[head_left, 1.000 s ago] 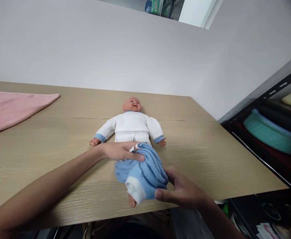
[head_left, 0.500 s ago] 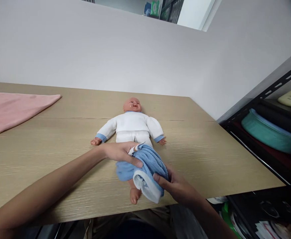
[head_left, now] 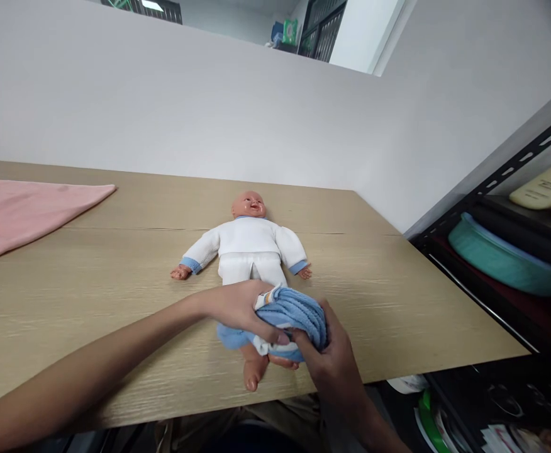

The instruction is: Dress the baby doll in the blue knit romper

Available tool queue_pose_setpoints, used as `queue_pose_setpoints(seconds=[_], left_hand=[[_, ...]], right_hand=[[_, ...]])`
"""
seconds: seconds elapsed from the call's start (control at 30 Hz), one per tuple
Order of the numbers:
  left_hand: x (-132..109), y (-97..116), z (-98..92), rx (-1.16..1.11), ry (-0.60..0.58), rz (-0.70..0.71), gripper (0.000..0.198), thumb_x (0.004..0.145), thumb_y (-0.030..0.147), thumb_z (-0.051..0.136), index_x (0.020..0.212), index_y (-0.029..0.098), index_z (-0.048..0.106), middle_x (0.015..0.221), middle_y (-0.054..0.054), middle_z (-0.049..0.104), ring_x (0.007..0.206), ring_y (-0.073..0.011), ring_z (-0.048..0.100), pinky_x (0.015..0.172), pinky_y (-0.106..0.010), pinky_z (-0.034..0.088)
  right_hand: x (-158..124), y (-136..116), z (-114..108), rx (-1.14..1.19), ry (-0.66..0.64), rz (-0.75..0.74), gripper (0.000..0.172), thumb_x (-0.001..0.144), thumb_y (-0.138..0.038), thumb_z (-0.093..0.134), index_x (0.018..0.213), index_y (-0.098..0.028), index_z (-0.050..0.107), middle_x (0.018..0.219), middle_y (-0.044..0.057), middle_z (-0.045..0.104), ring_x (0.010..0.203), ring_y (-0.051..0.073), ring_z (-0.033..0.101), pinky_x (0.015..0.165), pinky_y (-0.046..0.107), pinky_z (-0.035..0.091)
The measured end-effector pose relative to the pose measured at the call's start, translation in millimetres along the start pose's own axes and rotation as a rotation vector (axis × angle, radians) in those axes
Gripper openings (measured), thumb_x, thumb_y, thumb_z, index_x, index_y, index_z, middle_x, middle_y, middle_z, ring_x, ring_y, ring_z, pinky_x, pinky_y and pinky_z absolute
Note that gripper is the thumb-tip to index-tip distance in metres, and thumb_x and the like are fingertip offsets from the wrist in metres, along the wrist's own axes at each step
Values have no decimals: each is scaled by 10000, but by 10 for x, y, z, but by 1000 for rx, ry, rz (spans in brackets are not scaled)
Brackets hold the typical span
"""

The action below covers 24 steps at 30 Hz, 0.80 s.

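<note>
Both our left hand (head_left: 242,305) and our right hand (head_left: 336,362) have closed in since half a second ago, gathering up the hanging end of the blue garment (head_left: 299,311), which we judge leaves a more compact bunch to handle. Our fingers grip that cloth from either side, so it lies directly between them, over the lower legs of the doll (head_left: 251,236), stretched along the table (head_left: 129,296) beyond our fingertips.

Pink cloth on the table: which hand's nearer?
Left. The left hand holds the bunched blue fabric, right of the pink cloth; the right hand holds the same fabric, farther right.
</note>
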<state>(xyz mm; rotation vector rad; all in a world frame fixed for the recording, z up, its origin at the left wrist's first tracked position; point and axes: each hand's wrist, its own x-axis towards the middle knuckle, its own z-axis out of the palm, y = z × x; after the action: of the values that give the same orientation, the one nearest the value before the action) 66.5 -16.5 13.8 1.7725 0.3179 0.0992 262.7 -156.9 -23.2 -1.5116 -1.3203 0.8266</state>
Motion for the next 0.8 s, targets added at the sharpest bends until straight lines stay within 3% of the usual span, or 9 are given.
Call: queue_pose_setpoints(seconds=[0.13, 0.27, 0.4, 0.57, 0.7, 0.8], left_hand=[[7, 12, 150, 285, 276, -114, 250, 762, 266, 787, 969, 208, 659, 895, 20, 717, 842, -216, 663, 730, -303, 469], [-2, 10, 234, 571, 396, -101, 390, 727, 353, 835, 951, 231, 540, 917, -7, 646, 873, -256, 635, 712, -316, 409], [-22, 11, 296, 620, 310, -76, 301, 831, 327, 761, 1035, 232, 561, 990, -43, 689, 942, -282, 680, 742, -325, 431], [-22, -50, 354, 728, 203, -177, 248, 915, 376, 676, 1098, 217, 624, 932, -79, 760, 872, -330, 749, 667, -351, 406], [27, -128, 405, 867, 160, -219, 354, 884, 419, 719, 1143, 188, 649, 968, -124, 785, 874, -376, 766, 679, -393, 470], [57, -156, 442, 917, 168, -173, 380, 847, 408, 774, 1123, 177, 652, 1101, -154, 780, 1008, -390, 752, 802, -434, 544]], right_hand=[[-76, 5, -37, -348, 28, -88, 218, 898, -281, 621, 1114, -258, 630, 892, 17, 738, 795, 247, 713, 721, 341, 550], [-205, 59, -104, -617, 85, -171, 188, 852, -261, 643, 1039, -260, 665, 916, 63, 746, 842, 296, 719, 723, 372, 528], [-313, 64, -133, -654, 31, -105, 200, 895, -303, 644, 1078, -263, 713, 898, 78, 772, 828, 317, 728, 720, 383, 518], [-306, 96, -124, -350, -196, 100, 238, 929, -364, 596, 1089, -259, 736, 973, 82, 795, 950, 321, 750, 838, 404, 567], [-320, 282, -105, -398, -93, 70, 245, 849, -289, 609, 1063, -242, 717, 1064, 86, 750, 1002, 300, 733, 860, 382, 568], [-376, 393, -77, -430, 7, 18, 293, 829, -277, 610, 1101, -230, 708, 1113, 96, 722, 1027, 295, 730, 873, 384, 580]])
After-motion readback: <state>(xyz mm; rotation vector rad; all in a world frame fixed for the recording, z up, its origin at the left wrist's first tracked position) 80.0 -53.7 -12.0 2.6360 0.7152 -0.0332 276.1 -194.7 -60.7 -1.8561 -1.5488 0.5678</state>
